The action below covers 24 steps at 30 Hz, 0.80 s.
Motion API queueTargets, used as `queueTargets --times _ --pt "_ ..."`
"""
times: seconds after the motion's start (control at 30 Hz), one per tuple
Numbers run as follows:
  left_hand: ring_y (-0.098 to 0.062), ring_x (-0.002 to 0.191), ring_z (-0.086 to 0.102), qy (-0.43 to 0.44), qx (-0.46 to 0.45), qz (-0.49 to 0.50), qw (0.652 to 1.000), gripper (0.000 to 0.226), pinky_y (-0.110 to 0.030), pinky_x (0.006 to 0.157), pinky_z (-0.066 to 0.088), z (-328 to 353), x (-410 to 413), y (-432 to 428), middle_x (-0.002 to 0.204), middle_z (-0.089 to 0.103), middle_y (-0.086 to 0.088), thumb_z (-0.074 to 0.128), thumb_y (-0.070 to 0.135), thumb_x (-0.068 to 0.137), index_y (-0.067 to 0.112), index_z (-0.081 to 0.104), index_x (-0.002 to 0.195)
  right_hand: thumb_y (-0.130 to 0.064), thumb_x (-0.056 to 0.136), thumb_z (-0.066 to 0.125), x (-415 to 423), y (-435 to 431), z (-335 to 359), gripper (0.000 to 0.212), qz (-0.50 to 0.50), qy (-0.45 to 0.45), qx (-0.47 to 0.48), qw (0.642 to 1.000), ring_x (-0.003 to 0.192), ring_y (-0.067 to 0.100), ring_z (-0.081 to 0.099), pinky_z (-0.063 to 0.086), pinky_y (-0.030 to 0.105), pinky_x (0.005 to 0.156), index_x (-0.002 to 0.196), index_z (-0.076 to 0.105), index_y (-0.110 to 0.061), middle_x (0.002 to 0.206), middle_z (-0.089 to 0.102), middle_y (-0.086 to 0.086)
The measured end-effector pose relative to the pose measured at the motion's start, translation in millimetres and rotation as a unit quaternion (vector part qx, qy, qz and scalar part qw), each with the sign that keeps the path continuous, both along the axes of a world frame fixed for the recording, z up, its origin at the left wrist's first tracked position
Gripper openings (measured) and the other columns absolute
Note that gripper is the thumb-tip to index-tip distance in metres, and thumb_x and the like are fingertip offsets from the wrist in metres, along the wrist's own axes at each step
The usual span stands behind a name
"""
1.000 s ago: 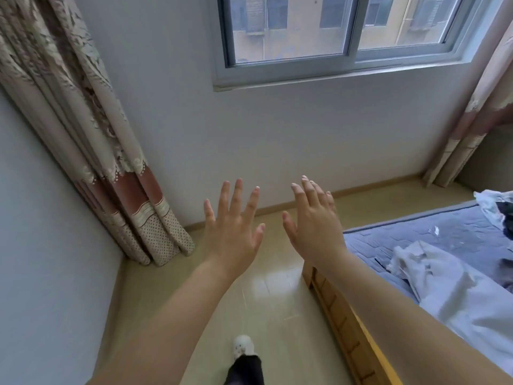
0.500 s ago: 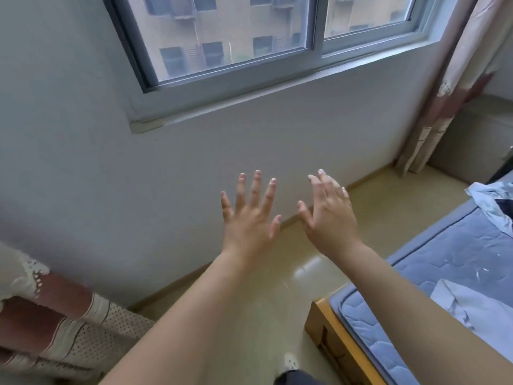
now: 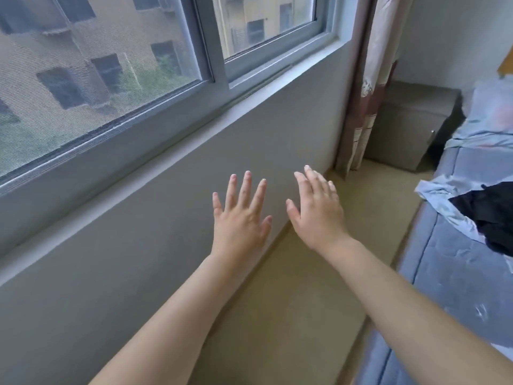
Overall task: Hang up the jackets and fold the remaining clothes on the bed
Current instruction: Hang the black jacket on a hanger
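Left hand (image 3: 240,215) and right hand (image 3: 316,212) hover splayed, empty. Likely the approach step: next, reach for the black garment (image 3: 488,215) at three o'clock.

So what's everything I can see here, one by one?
Grey-framed sliding window: one, grey, upper left.
Patterned fabric curtain: one, beige and maroon, right of window.
Boxy bedside cabinet: one, grey, far corner.
Quilted mattress: one, blue-grey, right side.
Crumpled pale cloth: one, light blue, on mattress.
Crumpled dark garment: one, black, on mattress against the cloth.
Smooth floor: one, beige, between wall and mattress.
Left hand: one, bare, open, held out empty.
Right hand: one, bare, open, beside it.
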<state>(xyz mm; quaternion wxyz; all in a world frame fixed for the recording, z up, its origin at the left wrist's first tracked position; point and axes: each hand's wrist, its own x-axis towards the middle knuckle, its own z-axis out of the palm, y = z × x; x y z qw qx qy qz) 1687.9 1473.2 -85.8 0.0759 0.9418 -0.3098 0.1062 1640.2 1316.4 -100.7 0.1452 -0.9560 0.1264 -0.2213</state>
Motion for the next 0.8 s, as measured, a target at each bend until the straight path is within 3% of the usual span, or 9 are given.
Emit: queueTargets --times 0.17,0.3,0.47,0.63,0.8 --pt "-0.027 0.148 -0.009 0.028 0.004 -0.074 0.997 0.07 -0.054 0.116 0.003 -15.4 100.3 -85.6 0.161 -0.002 -0.003 0.043 0.044 0.097 0.028 0.006 0.153 -0.04 0.087 0.034 82.1 -80.5 -11.1 0.061 -0.063 0.01 -0.005 0.998 0.126 0.038 0.048 0.038 0.055 0.102 0.131 0.051 -0.001 0.138 0.048 0.023" --pt "-0.033 0.147 0.009 0.007 0.001 -0.169 0.986 0.069 -0.06 0.111 0.017 -27.1 185.4 -176.3 0.16 0.016 -0.005 0.053 0.041 0.092 0.026 0.022 0.151 -0.035 0.089 0.042 141.2 -158.2 -18.4 0.058 -0.123 0.019 -0.013 0.992 0.134 0.035 0.039 0.03 0.053 0.108 0.137 0.045 -0.002 0.146 0.04 0.02" --pt "-0.031 0.148 0.005 0.007 0.004 -0.266 0.964 0.069 -0.059 0.113 0.013 -21.0 272.1 -313.4 0.16 0.013 -0.003 0.05 0.043 0.093 0.025 0.02 0.152 -0.032 0.092 0.047 198.6 -272.1 -11.0 0.057 -0.225 0.028 -0.031 0.973 0.139 0.034 0.031 0.026 0.051 0.113 0.141 0.04 -0.003 0.151 0.033 0.019" --pt "-0.028 0.148 -0.007 0.012 0.029 -0.367 0.93 0.071 -0.055 0.115 0.006 -9.3 305.3 -452.7 0.161 -0.003 -0.001 0.043 0.042 0.096 0.026 0.005 0.153 -0.03 0.093 0.052 205.7 -368.3 0.9 0.055 -0.34 0.029 -0.022 0.94 0.138 0.033 0.032 0.028 0.047 0.112 0.14 0.04 -0.004 0.15 0.033 0.018" --pt "-0.029 0.148 -0.004 0.024 0.039 -0.467 0.883 0.073 -0.056 0.114 0.009 -26.8 283.2 -577.0 0.161 -0.001 -0.003 0.044 0.041 0.094 0.025 0.006 0.154 -0.031 0.093 0.053 171.8 -459.9 -18.1 0.056 -0.445 0.049 -0.001 0.894 0.136 0.034 0.034 0.03 0.049 0.111 0.14 0.04 -0.004 0.15 0.034 0.018"
